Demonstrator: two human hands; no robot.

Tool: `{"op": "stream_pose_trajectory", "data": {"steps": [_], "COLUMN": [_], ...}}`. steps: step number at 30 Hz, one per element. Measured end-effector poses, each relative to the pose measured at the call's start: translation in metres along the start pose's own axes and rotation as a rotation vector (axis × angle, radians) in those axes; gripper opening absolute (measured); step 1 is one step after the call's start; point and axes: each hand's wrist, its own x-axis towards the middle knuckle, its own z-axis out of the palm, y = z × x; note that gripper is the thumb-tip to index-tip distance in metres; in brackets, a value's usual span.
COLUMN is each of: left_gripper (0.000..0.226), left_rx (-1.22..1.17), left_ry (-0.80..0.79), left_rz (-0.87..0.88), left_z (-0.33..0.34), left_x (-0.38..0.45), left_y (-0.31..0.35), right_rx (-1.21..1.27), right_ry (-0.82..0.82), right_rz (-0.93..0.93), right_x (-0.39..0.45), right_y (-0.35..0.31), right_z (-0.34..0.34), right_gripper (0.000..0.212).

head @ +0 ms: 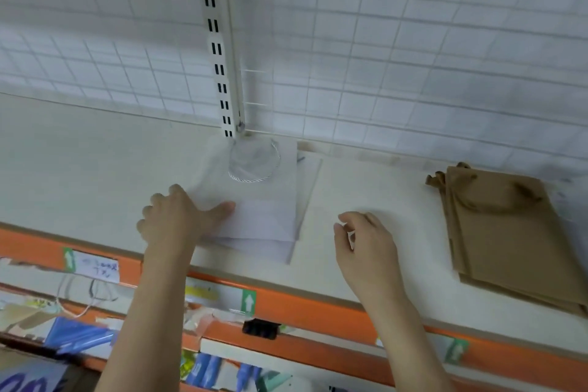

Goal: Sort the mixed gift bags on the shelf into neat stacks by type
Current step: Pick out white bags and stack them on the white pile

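Note:
A stack of flat white gift bags with a twisted white cord handle lies in the middle of the cream shelf. My left hand holds its left edge, thumb lying on the top bag and fingers curled at the side. My right hand hovers just right of the white stack, fingers loosely curled, holding nothing that I can see. A stack of flat brown paper bags lies at the right end of the shelf, apart from both hands.
A white wire grid backs the shelf, with a slotted upright post behind the white bags. An orange front rail carries price labels. Below it, a lower shelf holds mixed colourful items.

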Motion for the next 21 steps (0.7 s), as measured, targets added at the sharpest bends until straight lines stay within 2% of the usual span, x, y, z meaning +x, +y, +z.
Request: {"op": "stream_pose_trajectory", "data": {"steps": [3, 5, 10, 15, 21], "left_gripper": [0.084, 0.075, 0.044, 0.039, 0.050], "left_rx": [-0.130, -0.206, -0.476, -0.735, -0.853], "left_ry": [-0.086, -0.097, 0.026, 0.116, 0.104], "left_rz": [-0.016, 0.006, 0.071, 0.078, 0.091], "left_z": [-0.006, -0.009, -0.016, -0.026, -0.035], "left_x": [0.013, 0.016, 0.007, 0.001, -0.005], "left_y": [-0.006, -0.012, -0.038, -0.067, -0.077], "right_rx": [-0.014, -0.025, -0.088, -0.320, -0.412], "right_ry": [-0.001, -0.019, -0.058, -0.373, -0.626], "right_rz": [0.032, 0.039, 0.073, 0.196, 0.258], "right_x": [0.001, 0.004, 0.026, 0.064, 0.088], "right_y": [-0.005, -0.010, -0.026, -0.048, -0.067], "right_z": [0.006, 0.011, 0.019, 0.025, 0.041], "right_gripper": [0.024, 0.025, 0.021, 0.059, 0.075]}}
